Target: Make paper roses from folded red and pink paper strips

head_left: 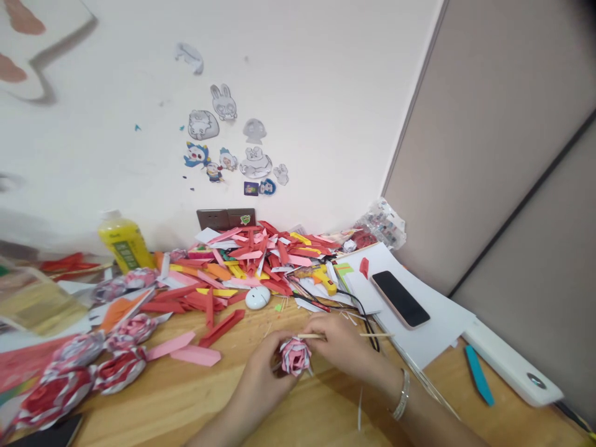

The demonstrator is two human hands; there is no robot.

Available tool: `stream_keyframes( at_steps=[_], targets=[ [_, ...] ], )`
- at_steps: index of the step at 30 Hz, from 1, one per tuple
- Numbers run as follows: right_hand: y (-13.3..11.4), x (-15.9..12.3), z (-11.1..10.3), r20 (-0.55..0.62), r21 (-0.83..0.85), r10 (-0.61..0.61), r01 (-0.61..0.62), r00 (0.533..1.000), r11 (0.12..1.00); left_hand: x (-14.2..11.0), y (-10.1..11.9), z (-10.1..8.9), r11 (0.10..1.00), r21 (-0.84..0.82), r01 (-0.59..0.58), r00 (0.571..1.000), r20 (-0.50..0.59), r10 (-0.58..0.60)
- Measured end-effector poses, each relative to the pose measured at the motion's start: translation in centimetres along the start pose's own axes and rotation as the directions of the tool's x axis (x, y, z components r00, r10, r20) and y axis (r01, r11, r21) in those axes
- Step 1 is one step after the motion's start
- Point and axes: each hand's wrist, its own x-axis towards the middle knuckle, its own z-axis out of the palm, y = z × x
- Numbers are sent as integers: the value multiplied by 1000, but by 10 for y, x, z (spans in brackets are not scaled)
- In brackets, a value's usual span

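A pink and white folded-paper flower [295,357] sits between my hands above the wooden table. My left hand [270,366] curls round its left side and underside, closed on it. In my right hand [333,341], thumb and fingers pinch a thin wooden stick [310,336], whose tip lies at the flower's upper right edge. Further right, the stick's other end [377,335] sticks out past the hand. My right fingertips are close beside the flower; whether they touch it is hidden.
Folded red, pink, orange and yellow paper strips [261,254] heap along the wall. Finished paper flowers [121,369] lie at left near a yellow bottle [123,242]. A yellow glue gun [323,279], white earphone case [257,298], phone [400,298] on paper and teal strip [478,375] lie around.
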Motion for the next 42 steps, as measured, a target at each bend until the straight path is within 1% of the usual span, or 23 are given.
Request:
stream_keyframes(
  at_steps=[4, 6, 9, 11, 12, 15, 17, 19, 22, 24, 28, 30, 34, 39, 42],
  targets=[
    [-6, -1, -6, 47, 67, -69, 66, 996, 996, 0, 1, -1, 999, 52, -10, 1000, 19, 9],
    [-9, -1, -7, 66, 100, -67, 60, 996, 993, 1, -2, -2, 996, 89, -30, 999, 16, 29],
    [-12, -2, -8, 37, 170, 32, -38, 999, 985, 4, -8, -4, 989, 126, -83, 995, -45, 90],
    [-13, -2, -8, 16, 211, 106, -107, 994, 972, 7, -11, -7, 984, 144, -101, 988, -99, 116],
    [-14, -1, -7, 14, 229, 121, -121, 993, 966, 8, -11, -8, 982, 161, -102, 985, -121, 122],
    [-14, -1, -4, 17, 288, 83, -84, 996, 954, 11, -9, -12, 960, 258, -111, 975, -160, 156],
    [-14, -1, -1, 9, 324, 49, -50, 999, 945, 12, -8, -14, 942, 310, -127, 973, -148, 180],
    [-13, -1, 1, -6, 331, 43, -39, 999, 943, 12, -7, -16, 934, 330, -139, 975, -121, 188],
    [-11, -1, 2, -26, 306, 33, -24, 999, 952, 11, -10, -16, 933, 332, -141, 978, -102, 184],
    [-11, 0, 1, -36, 288, 25, -13, 999, 957, 10, -13, -15, 947, 294, -127, 979, -115, 167],
    [-12, 1, 2, -52, 318, 68, -48, 996, 947, 9, -18, -11, 996, 68, -51, 985, -164, 62],
    [-12, 1, 4, -74, 318, 100, -72, 992, 945, 9, -18, -10, 1000, 15, -25, 987, -158, 27],
    [-10, 1, 6, -115, 285, 127, -89, 985, 954, 8, -11, -11, 998, 48, -29, 988, -150, 36],
    [-12, 0, 3, -69, 282, 35, -14, 997, 959, 6, 0, -11, 977, 189, -98, 980, -154, 128],
    [-14, 0, 2, -75, 280, 21, 1, 997, 960, 4, 5, -11, 972, 205, -113, 976, -159, 147]
  ],
)
